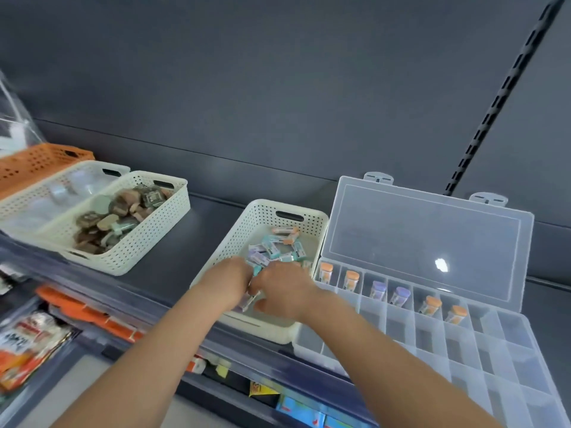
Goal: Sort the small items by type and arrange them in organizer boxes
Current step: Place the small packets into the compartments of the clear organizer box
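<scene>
A cream perforated basket (244, 230) in the middle of the shelf holds several small capped vials (275, 250) with teal, purple and orange caps. Both my hands are down inside its near end. My left hand (231, 281) has its fingers curled among the vials. My right hand (282, 288) touches it and pinches a small purple-capped vial (249, 301). To the right lies a clear compartment organizer box (432, 335) with its lid (426, 239) open. Its back row holds orange-capped vials (326, 271) and purple-capped vials (378, 290), one per compartment.
At the left stand a cream basket of round brownish items (123, 217), a second cream basket with clear pieces (58, 193) and an orange basket (40, 163). Below the shelf edge are packaged goods (27, 344). A dark wall panel rises behind.
</scene>
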Demonstrator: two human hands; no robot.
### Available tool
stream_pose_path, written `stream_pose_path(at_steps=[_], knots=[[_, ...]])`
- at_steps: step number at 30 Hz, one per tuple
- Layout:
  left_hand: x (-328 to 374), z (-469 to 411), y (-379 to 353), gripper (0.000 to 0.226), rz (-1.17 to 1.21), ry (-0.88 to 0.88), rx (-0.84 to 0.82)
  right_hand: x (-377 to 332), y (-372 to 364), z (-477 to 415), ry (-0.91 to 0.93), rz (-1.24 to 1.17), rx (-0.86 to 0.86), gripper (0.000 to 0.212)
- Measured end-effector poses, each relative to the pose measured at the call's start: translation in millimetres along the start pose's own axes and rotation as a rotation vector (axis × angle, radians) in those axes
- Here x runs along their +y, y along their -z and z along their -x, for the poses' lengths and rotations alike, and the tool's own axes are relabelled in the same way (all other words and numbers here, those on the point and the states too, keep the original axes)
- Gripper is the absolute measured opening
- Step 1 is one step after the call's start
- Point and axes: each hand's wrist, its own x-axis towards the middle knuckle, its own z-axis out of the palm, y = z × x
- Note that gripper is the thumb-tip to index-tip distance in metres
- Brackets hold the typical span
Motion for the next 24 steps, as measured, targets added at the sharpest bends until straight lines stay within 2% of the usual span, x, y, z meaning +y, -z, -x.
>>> stream_pose_path(at_steps=[3, 7, 13, 19, 22, 24], knots=[[-10.3, -2.5, 0.0, 0.016, 0.055, -0.047, -0.013, -5.0, -8.1, -14.1, 0.005, -0.056, -0.105, 0.029], [-22.0, 0.1, 5.6, 0.025, 0.114, -0.059, -0.064, -3.9, -17.7, -24.3, 0.017, -0.057, -0.101, 0.033], [-33.9, 3.0, 16.0, 0.020, 0.278, -0.068, 0.019, -6.7, -22.4, -32.9, -0.035, 0.006, -0.082, 0.025], [-44.4, 6.0, 32.5, 0.015, 0.494, -0.097, 0.050, -6.7, -16.3, -32.0, -0.043, 0.007, -0.206, 0.023], [-48.1, 6.0, 37.0, 0.013, 0.601, -0.109, 0.059, -1.6, -13.4, -28.1, -0.096, -0.039, -0.158, 0.020], [-48.1, 5.1, 40.1, 0.010, 0.685, -0.110, 0.069, 4.2, -8.3, -22.6, -0.177, -0.124, -0.022, 0.018]])
